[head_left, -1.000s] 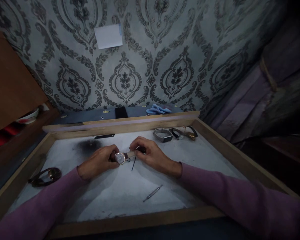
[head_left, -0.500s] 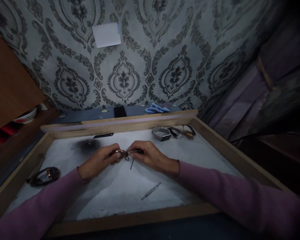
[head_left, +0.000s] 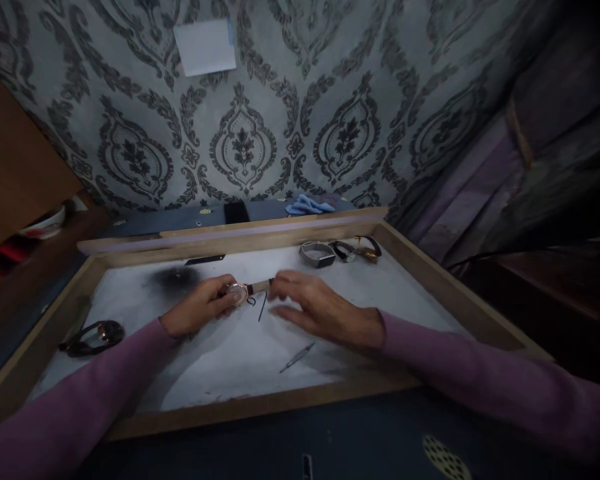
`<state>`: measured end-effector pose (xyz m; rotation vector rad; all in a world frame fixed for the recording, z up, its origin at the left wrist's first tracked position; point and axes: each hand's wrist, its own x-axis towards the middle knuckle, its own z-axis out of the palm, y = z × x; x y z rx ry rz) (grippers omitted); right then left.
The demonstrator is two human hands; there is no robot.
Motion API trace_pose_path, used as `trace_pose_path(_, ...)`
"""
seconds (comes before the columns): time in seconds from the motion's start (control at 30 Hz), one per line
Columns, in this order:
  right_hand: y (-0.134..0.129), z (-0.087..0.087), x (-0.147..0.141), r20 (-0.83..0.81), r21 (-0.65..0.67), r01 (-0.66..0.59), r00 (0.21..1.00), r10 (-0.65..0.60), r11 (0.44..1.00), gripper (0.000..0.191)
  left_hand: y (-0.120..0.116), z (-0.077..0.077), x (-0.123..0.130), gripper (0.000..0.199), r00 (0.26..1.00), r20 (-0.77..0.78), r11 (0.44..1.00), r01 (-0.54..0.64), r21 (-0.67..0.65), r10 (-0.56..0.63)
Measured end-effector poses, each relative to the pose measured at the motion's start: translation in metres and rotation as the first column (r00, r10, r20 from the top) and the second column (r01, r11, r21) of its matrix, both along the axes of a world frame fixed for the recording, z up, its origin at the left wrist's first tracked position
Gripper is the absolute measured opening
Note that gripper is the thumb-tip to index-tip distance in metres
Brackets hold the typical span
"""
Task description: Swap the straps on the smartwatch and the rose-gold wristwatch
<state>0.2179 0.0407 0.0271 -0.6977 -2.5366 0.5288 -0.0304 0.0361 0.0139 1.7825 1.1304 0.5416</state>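
Observation:
My left hand [head_left: 203, 304] grips a wristwatch [head_left: 238, 293] by its round, rose-gold-rimmed case. The watch's strap stretches out to the right, its pale inner side showing. Beside the strap's far end is my right hand [head_left: 316, 303], fingers apart and slightly blurred; whether its fingertips touch the strap is hard to make out. Just below the watch lie a small dark loop [head_left: 251, 302] and a thin dark stick [head_left: 263, 307]. Closer to me a slim metal tool [head_left: 297, 358] rests on the white surface.
A wooden-rimmed tray [head_left: 260, 408] surrounds the work surface. Another watch [head_left: 93, 337] lies at left. At the back right are a grey-banded watch [head_left: 317, 255] and further watches [head_left: 360, 249]. A dark blade [head_left: 205, 259] lies near the back rim; a blue cloth [head_left: 310, 205] sits behind it.
My right hand has opened its fingers and drawn off to the right, leaving the strap in plain sight. My left hand keeps the watch, its face turned more upward. The view has tilted down.

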Motion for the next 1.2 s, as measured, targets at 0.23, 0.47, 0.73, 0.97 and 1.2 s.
trace_pose_path(0.23,-0.032,0.005,0.030,0.275,-0.206,-0.080,0.952,0.137,0.975,0.013,0.000,-0.005,0.001,0.030,1.000,0.021,1.000,-0.020,-0.009,0.021)
trace_pose_path(0.47,-0.031,0.002,0.028,0.306,-0.178,-0.147,0.932,0.196,0.973,0.008,0.007,-0.012,0.007,0.033,1.000,0.008,1.000,-0.026,-0.010,0.026)
trace_pose_path(0.73,-0.029,0.005,0.019,0.321,-0.117,-0.170,0.926,0.200,0.978,0.013,0.009,-0.009,0.009,0.036,1.000,0.003,1.000,-0.009,-0.011,0.009)
trace_pose_path(0.97,-0.016,-0.004,0.008,0.107,-0.277,-0.062,0.990,0.095,0.959,0.010,0.011,-0.016,0.010,0.035,0.999,-0.008,0.995,-0.031,0.097,0.032)
trace_pose_path(1.2,0.025,-0.020,-0.026,-0.250,-0.624,0.134,0.899,-0.359,0.770,0.029,0.007,-0.020,0.010,0.027,0.992,-0.113,0.971,-0.030,0.239,0.059)
